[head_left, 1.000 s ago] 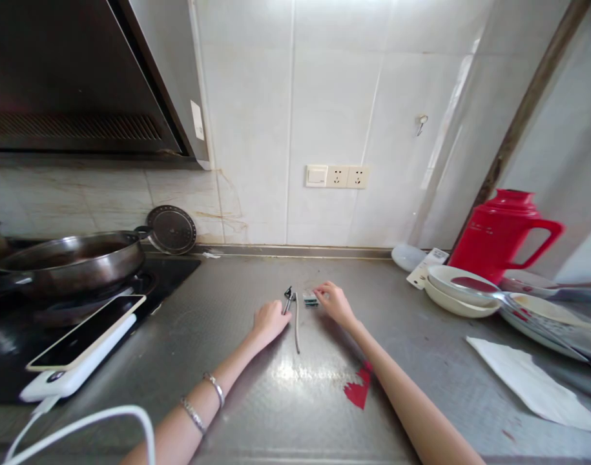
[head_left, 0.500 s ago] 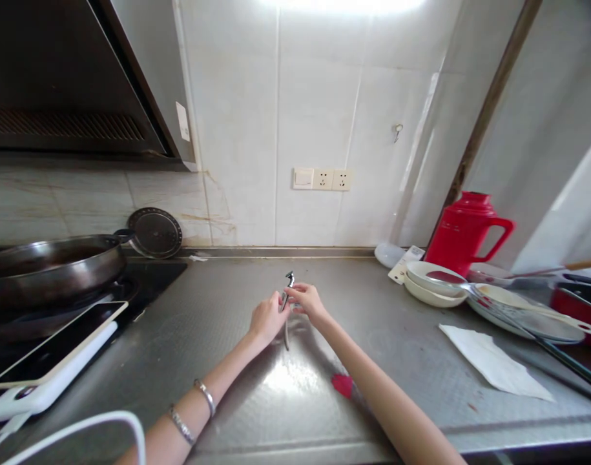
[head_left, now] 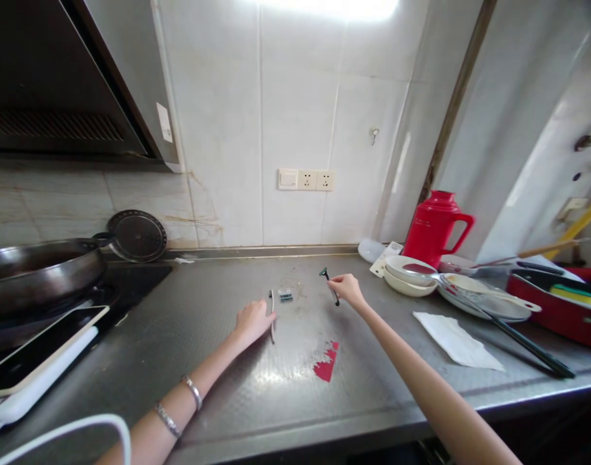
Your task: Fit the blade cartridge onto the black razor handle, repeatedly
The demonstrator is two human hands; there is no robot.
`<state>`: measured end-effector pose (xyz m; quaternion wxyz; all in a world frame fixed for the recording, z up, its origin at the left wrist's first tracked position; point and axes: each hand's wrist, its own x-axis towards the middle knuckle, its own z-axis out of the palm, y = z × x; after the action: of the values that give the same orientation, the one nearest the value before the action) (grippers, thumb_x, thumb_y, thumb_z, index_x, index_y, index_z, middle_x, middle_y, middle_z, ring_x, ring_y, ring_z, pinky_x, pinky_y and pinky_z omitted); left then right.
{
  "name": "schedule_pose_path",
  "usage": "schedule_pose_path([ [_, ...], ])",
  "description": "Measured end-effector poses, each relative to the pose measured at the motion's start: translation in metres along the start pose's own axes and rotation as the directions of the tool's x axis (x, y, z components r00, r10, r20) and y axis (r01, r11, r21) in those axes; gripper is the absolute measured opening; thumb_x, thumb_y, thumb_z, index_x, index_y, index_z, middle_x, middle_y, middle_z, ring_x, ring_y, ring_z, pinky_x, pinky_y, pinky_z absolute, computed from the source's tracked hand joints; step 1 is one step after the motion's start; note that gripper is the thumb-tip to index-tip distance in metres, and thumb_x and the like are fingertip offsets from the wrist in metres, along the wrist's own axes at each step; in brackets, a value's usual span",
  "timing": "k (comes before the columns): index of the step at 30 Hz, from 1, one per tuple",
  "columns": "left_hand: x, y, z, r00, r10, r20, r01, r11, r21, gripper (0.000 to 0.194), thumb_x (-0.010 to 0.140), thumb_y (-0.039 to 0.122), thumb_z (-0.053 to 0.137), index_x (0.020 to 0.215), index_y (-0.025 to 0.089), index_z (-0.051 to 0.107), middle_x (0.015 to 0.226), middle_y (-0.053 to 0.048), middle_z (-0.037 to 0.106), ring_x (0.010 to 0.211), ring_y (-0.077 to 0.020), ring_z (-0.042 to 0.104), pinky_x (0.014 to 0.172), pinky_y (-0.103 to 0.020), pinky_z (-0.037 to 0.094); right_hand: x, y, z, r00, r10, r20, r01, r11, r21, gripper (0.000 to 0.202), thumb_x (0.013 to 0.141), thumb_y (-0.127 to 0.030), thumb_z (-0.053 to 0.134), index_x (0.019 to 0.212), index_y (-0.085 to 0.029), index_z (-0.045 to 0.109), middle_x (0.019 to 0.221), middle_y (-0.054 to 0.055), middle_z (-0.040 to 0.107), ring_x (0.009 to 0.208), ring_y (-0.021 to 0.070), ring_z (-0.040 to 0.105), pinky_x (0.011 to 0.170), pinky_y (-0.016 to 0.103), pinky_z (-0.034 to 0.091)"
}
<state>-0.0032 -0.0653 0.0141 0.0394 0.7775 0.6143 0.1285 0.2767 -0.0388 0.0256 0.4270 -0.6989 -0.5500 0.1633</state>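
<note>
- Right hand (head_left: pixel 347 290) – fingers clamped on a slim black-and-green T-shaped razor (head_left: pixel 334 296), over the grey steel countertop (head_left: pixel 203 310), toward its back edge
- Left hand (head_left: pixel 252 320) – thumb against a thin pale-grey stick (head_left: pixel 272 303); whether the fingers grip it, I cannot tell
- Small clear-and-dark flat piece (head_left: pixel 286 296) between stick and razor
- Torn red patch (head_left: pixel 327 365) nearer the countertop's front edge

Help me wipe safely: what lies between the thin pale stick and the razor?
In the head view, a small dark-edged item and brownish specks lie between the stick and the razor in the right hand.
</note>
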Motion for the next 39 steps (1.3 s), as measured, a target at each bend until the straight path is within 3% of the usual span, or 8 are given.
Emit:
schedule_pose_path([
  [9,0.006,0.012,0.005,0.998,0.003,0.062,-0.009,0.995,0.100,0.034,0.080,0.039,0.042,0.085,0.015,0.067,0.091,-0.016,0.068,0.086,-0.0268,0.064,0.069,-0.032,0.046,-0.002,0.045,-0.016,1.000,-0.014,0.010,0.017,0.935,-0.355,0.022,0.069,-0.027,0.055,0.060,-0.013,0.069,0.060,0.010,0.066,0.066,0.0188,0.063,0.054,0.020,0.038],
  [15,0.002,0.018,0.002,0.995,-0.009,0.104,-0.005,0.990,0.140,0.032,0.083,0.027,0.037,0.091,0.015,0.065,0.096,-0.014,0.068,0.091,-0.0239,0.063,0.074,-0.031,0.046,-0.008,0.043,-0.020,0.999,0.011,0.031,0.005,0.873,-0.488,0.017,0.068,-0.025,0.057,0.066,-0.013,0.070,0.069,0.012,0.068,0.068,0.0206,0.064,0.053,0.022,0.037],
  [19,0.002,0.022,-0.004,0.999,0.016,0.038,-0.021,0.992,0.123,0.032,0.085,0.027,0.033,0.091,0.016,0.063,0.092,-0.012,0.068,0.087,-0.0245,0.064,0.070,-0.032,0.046,-0.014,0.023,-0.023,0.999,-0.024,0.023,0.033,0.849,-0.527,0.025,0.074,-0.036,0.056,0.069,-0.015,0.069,0.076,0.013,0.068,0.073,0.0224,0.063,0.055,0.023,0.039],
  [23,0.000,0.041,-0.014,0.996,0.074,-0.046,-0.069,0.993,0.095,0.034,0.086,0.031,0.030,0.093,0.017,0.060,0.087,-0.011,0.068,0.083,-0.0256,0.065,0.067,-0.034,0.046,-0.028,-0.015,-0.006,0.984,-0.106,0.141,0.137,0.962,-0.235,0.037,0.079,-0.044,0.050,0.068,-0.014,0.068,0.064,0.008,0.065,0.061,0.0159,0.060,0.048,0.020,0.038],
  [26,-0.005,0.064,-0.019,0.988,0.128,-0.084,-0.123,0.990,0.069,0.034,0.088,0.032,0.029,0.097,0.017,0.058,0.086,-0.011,0.068,0.082,-0.0235,0.065,0.069,-0.032,0.045,-0.041,-0.041,0.014,0.967,-0.028,0.254,-0.005,0.992,0.129,0.037,0.078,-0.046,0.053,0.086,-0.013,0.066,0.070,0.006,0.066,0.049,0.0095,0.053,0.037,0.017,0.035],
  [29,-0.011,0.083,-0.020,0.979,0.174,-0.107,-0.169,0.984,0.054,0.035,0.088,0.032,0.028,0.103,0.015,0.055,0.085,-0.013,0.067,0.082,-0.0252,0.064,0.069,-0.034,0.044,-0.051,-0.057,0.028,0.943,0.008,0.332,-0.119,0.941,0.317,0.034,0.073,-0.045,0.060,0.088,-0.014,0.063,0.074,0.004,0.065,0.048,0.0067,0.052,0.034,0.014,0.035],
  [34,-0.017,0.090,-0.015,0.973,0.203,-0.105,-0.205,0.979,-0.009,0.040,0.090,0.038,0.026,0.109,0.015,0.052,0.087,-0.014,0.067,0.082,-0.0253,0.064,0.070,-0.034,0.043,-0.053,-0.063,0.032,0.935,0.006,0.356,-0.116,0.951,0.288,0.024,0.073,-0.034,0.058,0.063,-0.013,0.059,0.052,-0.002,0.055,0.043,0.0053,0.049,0.034,0.011,0.035],
  [39,-0.015,0.077,-0.013,0.960,0.250,-0.129,-0.263,0.960,-0.098,0.046,0.087,0.054,0.026,0.095,0.019,0.056,0.079,-0.008,0.066,0.076,-0.0222,0.063,0.067,-0.030,0.041,-0.036,-0.045,0.007,0.964,0.010,0.265,-0.065,0.977,0.201,0.022,0.072,-0.030,0.055,0.059,-0.012,0.058,0.047,-0.001,0.053,0.041,0.0067,0.050,0.035,0.013,0.037],
])
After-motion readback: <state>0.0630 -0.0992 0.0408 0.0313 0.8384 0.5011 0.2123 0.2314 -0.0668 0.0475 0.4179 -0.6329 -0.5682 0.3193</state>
